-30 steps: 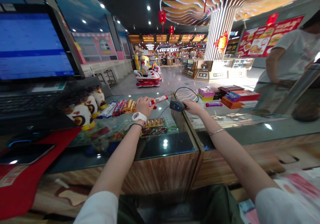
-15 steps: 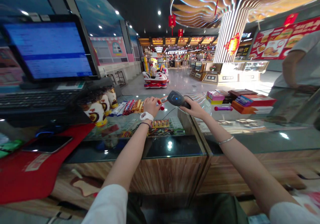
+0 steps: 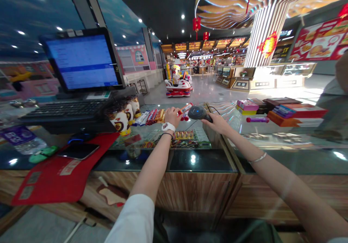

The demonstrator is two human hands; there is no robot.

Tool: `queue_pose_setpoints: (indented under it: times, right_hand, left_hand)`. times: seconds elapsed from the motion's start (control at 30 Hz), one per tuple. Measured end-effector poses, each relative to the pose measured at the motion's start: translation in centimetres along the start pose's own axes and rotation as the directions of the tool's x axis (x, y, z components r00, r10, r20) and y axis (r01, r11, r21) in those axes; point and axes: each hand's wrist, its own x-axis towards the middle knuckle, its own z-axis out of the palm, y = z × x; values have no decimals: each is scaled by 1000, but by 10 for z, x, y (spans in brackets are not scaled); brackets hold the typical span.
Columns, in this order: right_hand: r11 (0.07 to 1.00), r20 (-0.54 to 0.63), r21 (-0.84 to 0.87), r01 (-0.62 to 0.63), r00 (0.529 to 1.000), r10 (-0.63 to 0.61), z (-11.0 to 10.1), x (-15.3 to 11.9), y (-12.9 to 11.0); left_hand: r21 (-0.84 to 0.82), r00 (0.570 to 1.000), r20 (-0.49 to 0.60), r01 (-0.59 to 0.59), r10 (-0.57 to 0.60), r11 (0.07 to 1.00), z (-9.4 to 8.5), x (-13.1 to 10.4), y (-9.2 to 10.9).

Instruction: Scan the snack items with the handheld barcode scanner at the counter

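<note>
My left hand (image 3: 172, 117), with a white watch at the wrist, has its fingers closed on a slim red candy tube (image 3: 185, 108) with a whitish label. The tube slants up to the right. My right hand (image 3: 219, 124) grips the handle of a dark barcode scanner (image 3: 197, 112), whose head points left beside the tube and shows a small blue light. More red tubes (image 3: 186, 118) lie on the glass just under the held one. Left of my left hand, a row of wrapped snack bars (image 3: 152, 116) lies on the glass counter.
A monitor (image 3: 84, 62) and keyboard (image 3: 67, 109) stand at left, near several snack cups (image 3: 119, 122). A phone (image 3: 78, 150) rests on a red mat (image 3: 59, 185). Stacked boxes (image 3: 296, 110) and a purple tube (image 3: 257, 120) lie at right. Another person's body (image 3: 333, 94) shows at the right edge.
My view has turned left, so the scene sits further right. The held candy tube is tilted more steeply and shows more of its label. Both hands keep their grip.
</note>
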Motion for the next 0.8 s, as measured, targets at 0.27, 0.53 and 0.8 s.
queue_pose_setpoints:
  times: [0.27, 0.53, 0.8]
  right_hand:
    - [1000, -17, 11, 1, 1000, -1, 1, -1, 1]
    - [1000, -33, 17, 5, 999, -5, 2, 0, 2]
    - [998, -20, 56, 20, 1000, -19, 2, -1, 3]
  left_hand:
    - [10, 1000, -1, -13, 13, 1000, -2, 0, 2]
    - [-13, 1000, 4, 5, -5, 1000, -4, 0, 4]
    - [-11, 1000, -14, 1, -1, 1000, -2, 0, 2]
